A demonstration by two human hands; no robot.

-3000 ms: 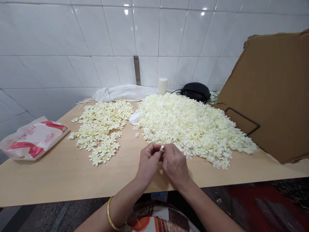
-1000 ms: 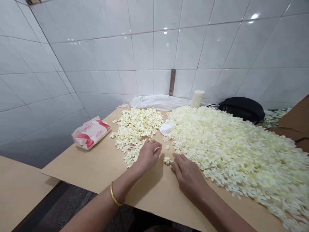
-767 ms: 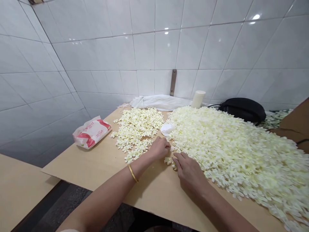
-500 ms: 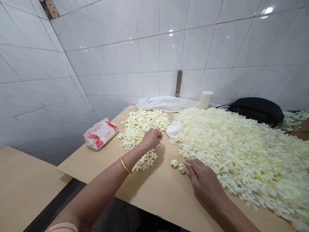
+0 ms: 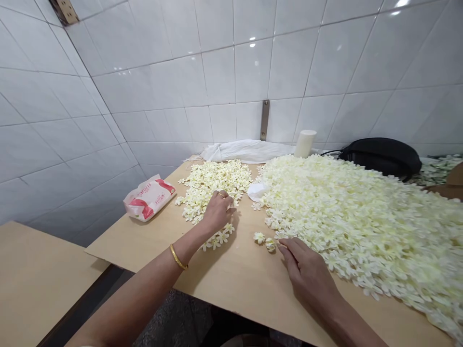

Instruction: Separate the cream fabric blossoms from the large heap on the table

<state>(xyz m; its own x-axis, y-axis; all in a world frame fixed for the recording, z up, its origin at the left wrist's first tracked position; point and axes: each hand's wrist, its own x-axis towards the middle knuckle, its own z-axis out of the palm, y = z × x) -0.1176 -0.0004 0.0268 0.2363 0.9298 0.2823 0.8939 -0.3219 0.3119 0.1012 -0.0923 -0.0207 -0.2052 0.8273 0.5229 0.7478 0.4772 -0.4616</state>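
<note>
Over the smaller heap of pale flowers (image 5: 224,176) on the left, my left hand (image 5: 218,210) hovers with bent fingers slightly apart; nothing shows in it. It wears a ring, and a gold bangle (image 5: 178,257) circles the wrist. My right hand (image 5: 309,265) rests by the table's middle, thumb and fingertips pressed together. What the pinch holds, if anything, is hidden. Just left of those fingertips lies a bunched cream flower (image 5: 270,245), with a second small blossom (image 5: 259,237) beside it. A large pile of cream-white flowers (image 5: 347,212) spreads behind and right of this hand.
A pink-and-white soft pack (image 5: 149,197) lies at the table's left. White cloth (image 5: 246,151), a white cylinder (image 5: 305,143) and a black case (image 5: 379,156) line the tiled wall. A white scrap (image 5: 256,192) sits between the heaps. The wooden table's (image 5: 217,294) front edge is near me.
My left hand has gone from a closed fist to looser, parted fingers and moved slightly left over the small heap. My right hand stays in place. The view has shifted slightly.
</note>
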